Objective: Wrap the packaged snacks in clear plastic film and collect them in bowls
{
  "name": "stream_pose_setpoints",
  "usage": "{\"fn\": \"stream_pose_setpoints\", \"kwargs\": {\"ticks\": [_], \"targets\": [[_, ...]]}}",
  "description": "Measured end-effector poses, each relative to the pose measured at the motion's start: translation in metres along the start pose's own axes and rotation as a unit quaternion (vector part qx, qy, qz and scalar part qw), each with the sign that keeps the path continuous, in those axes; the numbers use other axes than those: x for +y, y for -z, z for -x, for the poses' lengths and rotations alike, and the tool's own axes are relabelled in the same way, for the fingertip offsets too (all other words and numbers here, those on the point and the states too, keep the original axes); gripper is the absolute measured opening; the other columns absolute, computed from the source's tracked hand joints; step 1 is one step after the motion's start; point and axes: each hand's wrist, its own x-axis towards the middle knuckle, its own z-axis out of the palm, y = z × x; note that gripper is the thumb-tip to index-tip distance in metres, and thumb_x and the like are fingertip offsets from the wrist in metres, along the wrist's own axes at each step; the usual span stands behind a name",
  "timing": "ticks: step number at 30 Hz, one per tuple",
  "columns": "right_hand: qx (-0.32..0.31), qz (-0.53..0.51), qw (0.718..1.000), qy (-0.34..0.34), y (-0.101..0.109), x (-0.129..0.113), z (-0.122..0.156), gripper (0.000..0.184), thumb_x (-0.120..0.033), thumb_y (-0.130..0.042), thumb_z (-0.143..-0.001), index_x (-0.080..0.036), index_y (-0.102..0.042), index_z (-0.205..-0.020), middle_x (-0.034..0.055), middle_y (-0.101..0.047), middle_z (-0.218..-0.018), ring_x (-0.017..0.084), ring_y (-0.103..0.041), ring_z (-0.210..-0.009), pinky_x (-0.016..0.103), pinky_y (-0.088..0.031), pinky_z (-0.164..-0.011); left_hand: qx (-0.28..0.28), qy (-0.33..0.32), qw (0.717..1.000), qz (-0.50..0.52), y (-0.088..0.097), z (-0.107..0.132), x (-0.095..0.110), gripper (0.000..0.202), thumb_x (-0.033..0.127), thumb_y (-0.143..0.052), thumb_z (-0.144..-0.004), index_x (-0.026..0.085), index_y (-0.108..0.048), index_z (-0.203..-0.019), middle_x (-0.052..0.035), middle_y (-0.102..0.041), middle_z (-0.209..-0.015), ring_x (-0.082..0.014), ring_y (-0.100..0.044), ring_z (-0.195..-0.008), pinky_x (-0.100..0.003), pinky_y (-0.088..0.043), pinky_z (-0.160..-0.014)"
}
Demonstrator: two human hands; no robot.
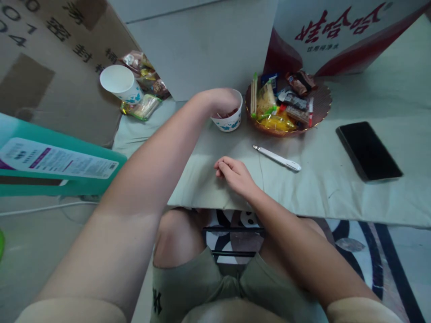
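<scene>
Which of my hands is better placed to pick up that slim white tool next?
Probably your right: the right hand, loosely curled with nothing visible in it, is nearer the slim white tool. Your left hand is down in the paper cup, its fingers hidden.

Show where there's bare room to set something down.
Bare: pale green cloth between the slim white tool and black rectangular phone, and behind that phone toward the red-white carton. Crowded: the white blue-patterned paper cup, left hand inside, close beside the pinkish glass snack bowl.
</scene>
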Motion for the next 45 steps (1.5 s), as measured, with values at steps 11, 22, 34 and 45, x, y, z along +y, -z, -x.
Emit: {"fn": "stream_pose_setpoints", "kwargs": {"ticks": [11,22,34,45], "targets": [[0.04,0.033,0.999,0.003,-0.004,0.008,0.012,0.029,-0.043,-0.048,-0.093,-0.022,-0.064,-0.082,-0.0015,-0.064,-0.066,0.015,-0.056,-0.063,0.029,-0.041,-0.065,0.312,0.066,0.946,-0.049,0.051,-0.003,-0.134,0.035,0.034,-0.046,-0.095,0.02,-0.073,-0.111,-0.0103,-0.076,-0.115,-0.0247,-0.065,-0.111,-0.042,-0.046,-0.096],[0.007,0.12,0.992,0.042,-0.002,0.001,0.016,0.029,-0.036,-0.047,-0.1,-0.024,-0.065,-0.081,-0.0014,-0.065,-0.061,0.014,-0.059,-0.054,0.027,-0.042,-0.055,0.252,0.046,0.965,-0.063,0.078,-0.081,-0.239,0.081,0.059,-0.066,-0.085,0.023,-0.042,-0.153,-0.0063,-0.049,-0.144,-0.0319,-0.029,-0.135,-0.05,-0.019,-0.116],[0.002,0.149,0.987,0.058,-0.004,-0.004,0.013,0.029,-0.033,-0.047,-0.1,-0.023,-0.064,-0.078,-0.0028,-0.064,-0.059,0.012,-0.058,-0.051,0.025,-0.041,-0.052,0.268,0.151,0.951,-0.043,0.057,-0.079,-0.239,0.054,0.056,-0.05,-0.1,0.033,-0.045,-0.149,-0.004,-0.053,-0.124,-0.0244,-0.031,-0.12,-0.047,-0.02,-0.105],[0.053,0.114,0.992,0.033,-0.016,0.002,0.004,0.027,-0.04,-0.048,-0.093,-0.022,-0.065,-0.082,-0.0005,-0.063,-0.064,0.016,-0.057,-0.061,0.03,-0.042,-0.063,0.254,0.207,0.945,-0.004,0.018,-0.009,-0.212,0.066,0.058,-0.049,-0.093,0.042,-0.043,-0.157,-0.0125,-0.048,-0.158,-0.0385,-0.04,-0.141,-0.06,-0.025,-0.106]]}}
